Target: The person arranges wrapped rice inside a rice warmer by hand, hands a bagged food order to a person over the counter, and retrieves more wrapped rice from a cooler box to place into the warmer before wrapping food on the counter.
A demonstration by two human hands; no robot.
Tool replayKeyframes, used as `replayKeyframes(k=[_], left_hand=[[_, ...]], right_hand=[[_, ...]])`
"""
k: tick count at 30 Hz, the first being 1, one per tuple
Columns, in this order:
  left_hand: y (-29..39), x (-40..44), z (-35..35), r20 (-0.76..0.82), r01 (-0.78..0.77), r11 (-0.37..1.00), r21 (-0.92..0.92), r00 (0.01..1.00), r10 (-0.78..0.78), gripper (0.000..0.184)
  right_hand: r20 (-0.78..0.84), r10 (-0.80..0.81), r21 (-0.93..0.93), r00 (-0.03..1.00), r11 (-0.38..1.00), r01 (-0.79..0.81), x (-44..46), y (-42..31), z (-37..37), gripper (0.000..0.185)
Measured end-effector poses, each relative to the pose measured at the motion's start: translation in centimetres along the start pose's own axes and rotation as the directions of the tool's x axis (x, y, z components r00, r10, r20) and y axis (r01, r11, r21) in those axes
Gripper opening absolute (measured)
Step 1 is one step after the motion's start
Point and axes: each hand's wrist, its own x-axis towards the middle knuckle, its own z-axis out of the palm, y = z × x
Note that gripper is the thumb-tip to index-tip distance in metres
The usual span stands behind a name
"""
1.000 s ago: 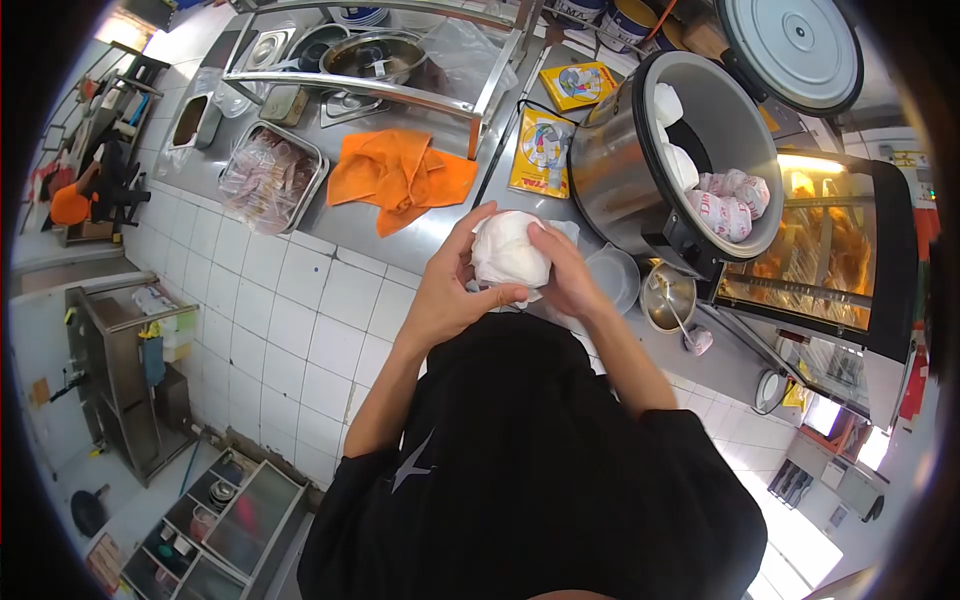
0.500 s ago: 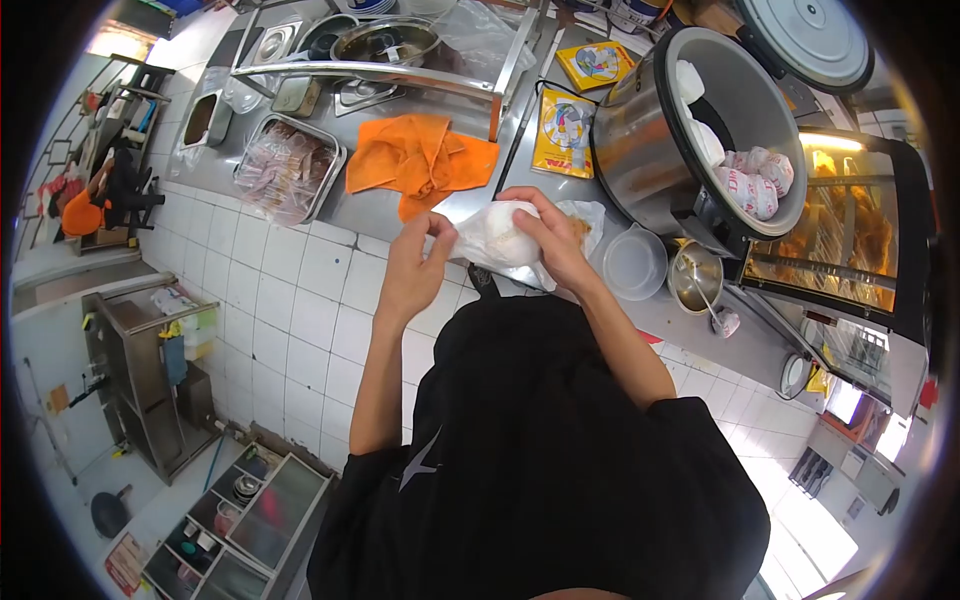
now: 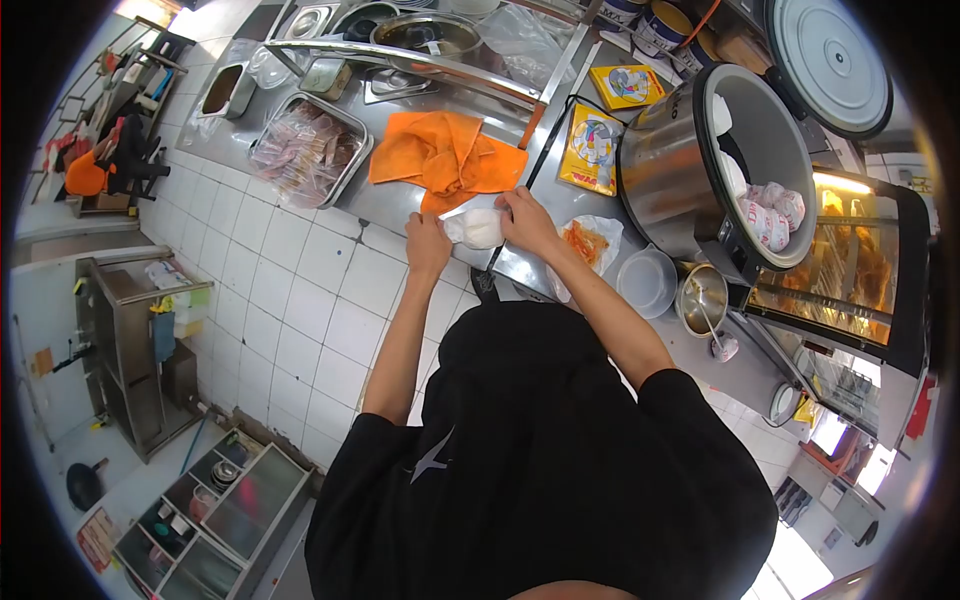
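Observation:
A white paper-wrapped bundle (image 3: pixel 480 229), rounded in the middle, hangs between my two hands above the counter's front edge. My left hand (image 3: pixel 428 244) pinches its left end with closed fingers. At the opposite end, my right hand (image 3: pixel 527 222) grips the paper. The bundle's contents are hidden by the wrap. To the right of my right hand lies an open sheet of white paper with shredded orange-brown food (image 3: pixel 584 244) on it. An orange cloth (image 3: pixel 445 155) is spread just beyond my hands on the steel counter.
A large cooker (image 3: pixel 665 150) holding several wrapped bundles stands open at the right. Beside it are a clear plastic bowl (image 3: pixel 646 283), a metal bowl (image 3: pixel 702 298) with a spoon, and yellow packs (image 3: pixel 590 148). A bagged tray (image 3: pixel 310 150) sits left, near a raised rail (image 3: pixel 400 57).
My hands have spread to the bundle's two ends; my right hand no longer cups its round middle. The bundle looks more stretched. The view has shifted slightly, showing more of the shredded food.

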Motion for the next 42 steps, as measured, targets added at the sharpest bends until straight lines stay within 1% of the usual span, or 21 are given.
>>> replayKeyframes(k=[2,4,5,6,8,9,11,14,17,18,20,21,24,26,29,30,32,35,38,41,42], left_hand=[[0.2,0.0,-0.9,-0.042,-0.057,0.995,0.080,0.997,0.061,0.015],[0.5,-0.6,-1.4,-0.027,-0.250,0.950,-0.185,0.968,0.249,0.014],[0.4,-0.7,-1.2,-0.042,-0.336,0.888,-0.315,0.939,0.340,0.014],[0.2,-1.1,-0.6,-0.048,-0.346,0.881,-0.323,0.936,0.350,0.014],[-0.2,-2.0,0.4,-0.058,-0.364,0.868,-0.337,0.928,0.367,0.015],[-0.3,-2.2,0.4,-0.028,-0.363,0.878,-0.313,0.927,0.374,0.016],[-0.8,-2.6,0.2,0.035,-0.364,0.894,-0.262,0.922,0.386,0.018],[-0.8,-3.0,-0.3,0.117,-0.353,0.934,-0.052,0.927,0.356,0.020],[-0.3,-3.3,-1.5,0.094,-0.421,0.899,-0.121,0.897,0.432,0.019],[-0.2,-3.4,-2.0,0.066,-0.484,0.868,-0.110,0.868,0.492,0.020],[-0.2,-3.7,-2.8,0.015,-0.600,0.796,-0.081,0.798,0.603,0.021],[-0.1,-3.8,-3.0,0.024,-0.624,0.778,-0.075,0.779,0.627,0.021],[0.6,-4.0,-3.4,0.034,-0.681,0.729,-0.068,0.728,0.684,0.021],[1.1,-3.8,-3.7,0.015,-0.706,0.705,-0.067,0.706,0.708,0.019],[0.8,-3.1,-3.6,0.064,-0.663,0.742,-0.100,0.740,0.670,0.017],[0.7,-2.8,-3.6,0.103,-0.609,0.786,-0.110,0.779,0.618,0.016],[0.7,-2.0,-4.0,0.185,-0.495,0.860,-0.123,0.840,0.510,0.015],[0.5,-0.5,-4.6,0.163,-0.473,0.871,-0.130,0.857,0.489,0.012],[-0.1,0.7,-3.5,0.058,-0.461,0.810,-0.363,0.856,0.513,0.017],[-0.8,1.1,-2.9,0.270,-0.148,0.780,-0.608,0.886,0.378,0.019],[-1.0,1.4,-2.8,0.310,-0.133,0.801,-0.584,0.875,0.371,0.022]], right_hand=[[0.084,-0.104,0.095,0.991,0.991,0.096,0.2,0.2,-0.5,0.026],[0.120,-0.169,0.149,0.978,0.977,0.151,-0.3,0.4,-0.6,0.026],[0.119,-0.186,0.147,0.975,0.975,0.168,-0.6,0.5,-0.7,0.026],[0.120,-0.201,0.144,0.972,0.972,0.184,-1.0,0.7,-0.9,0.027],[0.167,-0.153,0.144,0.974,0.981,0.129,-1.2,1.1,-1.1,0.024],[0.190,-0.131,0.144,0.973,0.984,0.104,-1.1,1.4,-1.1,0.023],[0.150,-0.204,0.134,0.967,0.974,0.185,-1.0,2.0,-0.9,0.021],[0.109,-0.296,0.070,0.949,0.954,0.290,-1.4,2.2,-0.8,0.014],[0.112,-0.332,-0.008,0.937,0.942,0.335,-1.5,1.8,-1.8,0.012],[0.118,-0.337,-0.032,0.934,0.939,0.343,-1.5,1.7,-2.1,0.013],[0.087,-0.342,0.052,0.936,0.939,0.339,-1.8,1.4,-2.4,0.013],[0.071,-0.343,0.095,0.937,0.937,0.336,-2.0,1.2,-2.4,0.013],[0.127,-0.434,0.013,0.892,0.900,0.436,-2.0,0.6,-1.9,0.018],[0.125,-0.460,-0.017,0.879,0.885,0.466,-2.0,0.8,-1.8,0.020],[0.159,-0.453,-0.040,0.877,0.885,0.464,-1.6,1.6,-1.7,0.023],[0.175,-0.441,-0.046,0.880,0.890,0.454,-1.6,1.8,-1.8,0.023],[0.110,-0.437,0.043,0.893,0.899,0.435,-1.4,1.6,-1.9,0.022],[0.051,-0.437,0.110,0.898,0.896,0.429,-1.3,0.1,-1.9,0.020],[0.012,-0.477,0.085,0.879,0.876,0.474,-0.9,0.0,-1.1,0.020],[0.033,-0.490,0.086,0.871,0.870,0.486,-0.6,0.7,-0.3,0.023],[0.050,-0.487,0.094,0.872,0.872,0.481,-0.4,0.8,-0.2,0.025]])
